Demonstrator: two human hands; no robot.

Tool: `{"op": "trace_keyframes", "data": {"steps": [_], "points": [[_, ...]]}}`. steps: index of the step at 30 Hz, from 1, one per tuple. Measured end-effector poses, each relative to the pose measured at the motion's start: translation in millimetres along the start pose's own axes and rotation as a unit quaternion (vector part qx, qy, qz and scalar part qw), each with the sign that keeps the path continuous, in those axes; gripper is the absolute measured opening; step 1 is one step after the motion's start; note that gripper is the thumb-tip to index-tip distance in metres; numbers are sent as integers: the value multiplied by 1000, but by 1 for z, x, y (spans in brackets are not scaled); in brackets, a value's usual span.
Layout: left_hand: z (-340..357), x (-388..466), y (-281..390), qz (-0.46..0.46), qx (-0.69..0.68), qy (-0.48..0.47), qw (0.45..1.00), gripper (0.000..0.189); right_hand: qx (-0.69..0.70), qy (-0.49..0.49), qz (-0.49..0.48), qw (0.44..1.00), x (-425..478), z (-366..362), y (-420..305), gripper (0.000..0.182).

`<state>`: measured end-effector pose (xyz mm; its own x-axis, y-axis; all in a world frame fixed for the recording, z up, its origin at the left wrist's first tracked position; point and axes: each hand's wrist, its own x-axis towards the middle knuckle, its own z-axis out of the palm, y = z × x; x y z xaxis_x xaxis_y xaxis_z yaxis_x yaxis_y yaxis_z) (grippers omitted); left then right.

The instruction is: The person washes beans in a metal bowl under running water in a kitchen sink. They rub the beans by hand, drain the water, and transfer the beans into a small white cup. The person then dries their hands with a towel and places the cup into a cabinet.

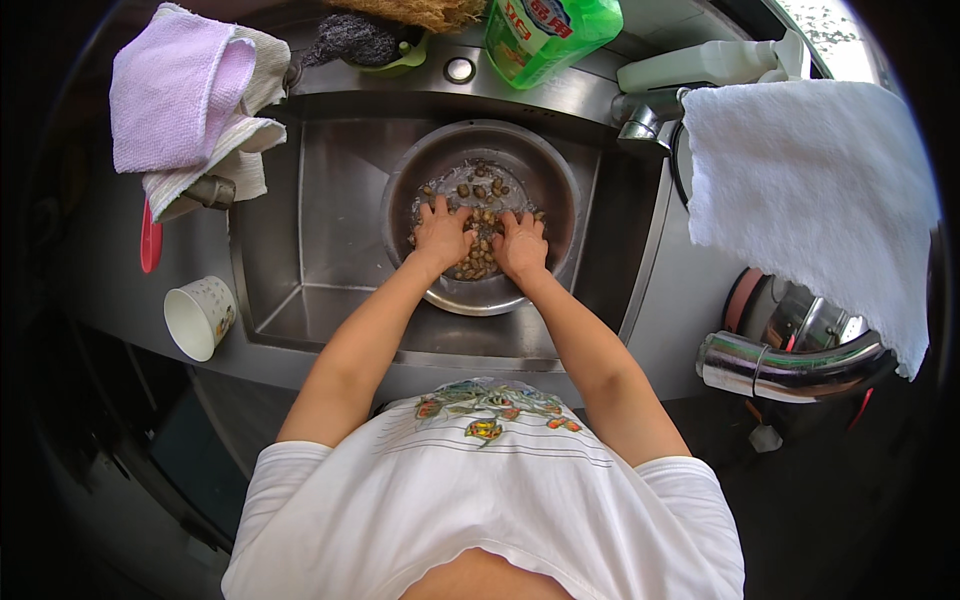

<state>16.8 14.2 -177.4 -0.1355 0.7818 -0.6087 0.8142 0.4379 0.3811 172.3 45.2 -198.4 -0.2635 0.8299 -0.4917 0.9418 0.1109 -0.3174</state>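
Observation:
A round stainless steel basin (480,306) stands inside the metal sink (341,202). In it lie many small brown shellfish (480,255), snail-like in shape, in shallow water with bubbles or splashes on its surface. My left hand (442,236) reaches in from the near side, palm down and fingers spread, over the shellfish at the basin's left. Opposite it, my right hand (523,244) rests among the shellfish at the right, its fingers apart. Some fingertips are partly hidden by water and shells. More shellfish show between the two hands and beyond them.
A paper cup (199,319) lies tipped on the left counter, below lilac and beige cloths (172,97). Behind the sink are a dark scouring pad (352,41), a green detergent bottle (551,37) and a white bottle (694,66). A white towel (802,180) hangs at right, above a chrome pipe (795,373).

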Motion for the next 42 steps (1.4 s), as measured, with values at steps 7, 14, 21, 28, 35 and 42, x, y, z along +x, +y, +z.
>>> {"op": "trace_keyframes", "data": {"steps": [7, 14, 21, 28, 35, 42], "points": [[65, 4, 2, -150, -413, 28, 898, 34, 509, -44, 207, 834, 4, 53, -16, 27], [58, 4, 15, -97, -413, 168, 890, 25, 628, -117, 217, 738, 15, 30, -18, 30], [17, 34, 3, 41, -376, 214, 900, 26, 381, -126, -6, 916, 44, -32, -11, 36], [-28, 71, 11, 152, -157, 279, 935, 37, 60, 93, -185, 976, 87, -43, -20, 42], [-8, 39, 1, 135, 87, 104, 982, 44, -165, -2, -140, 976, 40, -35, -14, 43], [-4, -16, -1, 56, 85, -34, 994, 68, -100, -45, -72, 991, -11, -16, -4, 47]]}}
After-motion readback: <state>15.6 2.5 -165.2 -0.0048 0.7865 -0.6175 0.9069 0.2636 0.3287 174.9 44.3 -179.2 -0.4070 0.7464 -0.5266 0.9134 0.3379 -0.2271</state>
